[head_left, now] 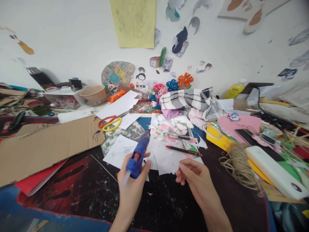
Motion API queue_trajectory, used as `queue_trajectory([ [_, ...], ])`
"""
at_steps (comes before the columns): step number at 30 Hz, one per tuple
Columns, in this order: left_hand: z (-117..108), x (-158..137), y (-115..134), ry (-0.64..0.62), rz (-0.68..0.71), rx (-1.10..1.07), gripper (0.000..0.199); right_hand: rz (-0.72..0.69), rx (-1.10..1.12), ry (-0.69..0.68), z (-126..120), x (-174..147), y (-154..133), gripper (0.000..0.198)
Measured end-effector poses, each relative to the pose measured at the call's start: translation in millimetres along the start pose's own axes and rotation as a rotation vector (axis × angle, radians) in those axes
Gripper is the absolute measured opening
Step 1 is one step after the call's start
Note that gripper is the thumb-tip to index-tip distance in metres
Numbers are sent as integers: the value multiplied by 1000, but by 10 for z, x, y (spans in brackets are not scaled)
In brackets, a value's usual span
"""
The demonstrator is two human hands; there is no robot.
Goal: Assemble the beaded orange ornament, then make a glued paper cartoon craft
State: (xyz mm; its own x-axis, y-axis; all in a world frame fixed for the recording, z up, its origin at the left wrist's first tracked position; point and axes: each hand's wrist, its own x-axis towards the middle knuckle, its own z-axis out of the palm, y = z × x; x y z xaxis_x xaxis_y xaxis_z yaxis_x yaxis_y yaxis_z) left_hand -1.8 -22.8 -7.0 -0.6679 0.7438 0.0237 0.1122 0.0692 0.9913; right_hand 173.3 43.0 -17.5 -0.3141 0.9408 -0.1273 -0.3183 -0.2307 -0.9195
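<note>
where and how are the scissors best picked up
Probably by the red and yellow loops of the scissors, coming from above on the near left side: the loops lie nearer the person, while the blades point away to the right. The left hand holds the glue gun, so it would have to let go first.

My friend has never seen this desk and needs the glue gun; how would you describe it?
Over the dark tabletop, find the left hand. It grips the glue gun, which points forward. A blue body with a pale stick poking out the back sets it apart from the white papers around it.
</note>
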Motion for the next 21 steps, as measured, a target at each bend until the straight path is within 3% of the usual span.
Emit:
queue_trajectory([
  [6,7,-50,63,-121,-42,-240,29,61,-117,-167,156,-26,84,23],
  [9,-18,-33,9,-65,-71,-232,28,82,-170,-203,219,-45,127,23],
  [15,-80,-34,40,3,-20,-82,32,41,-392,-213,319,-88,89,21],
  [21,-52,-86,80,110,63,-91,28,14,-591,-243,378,-77,1,17],
])
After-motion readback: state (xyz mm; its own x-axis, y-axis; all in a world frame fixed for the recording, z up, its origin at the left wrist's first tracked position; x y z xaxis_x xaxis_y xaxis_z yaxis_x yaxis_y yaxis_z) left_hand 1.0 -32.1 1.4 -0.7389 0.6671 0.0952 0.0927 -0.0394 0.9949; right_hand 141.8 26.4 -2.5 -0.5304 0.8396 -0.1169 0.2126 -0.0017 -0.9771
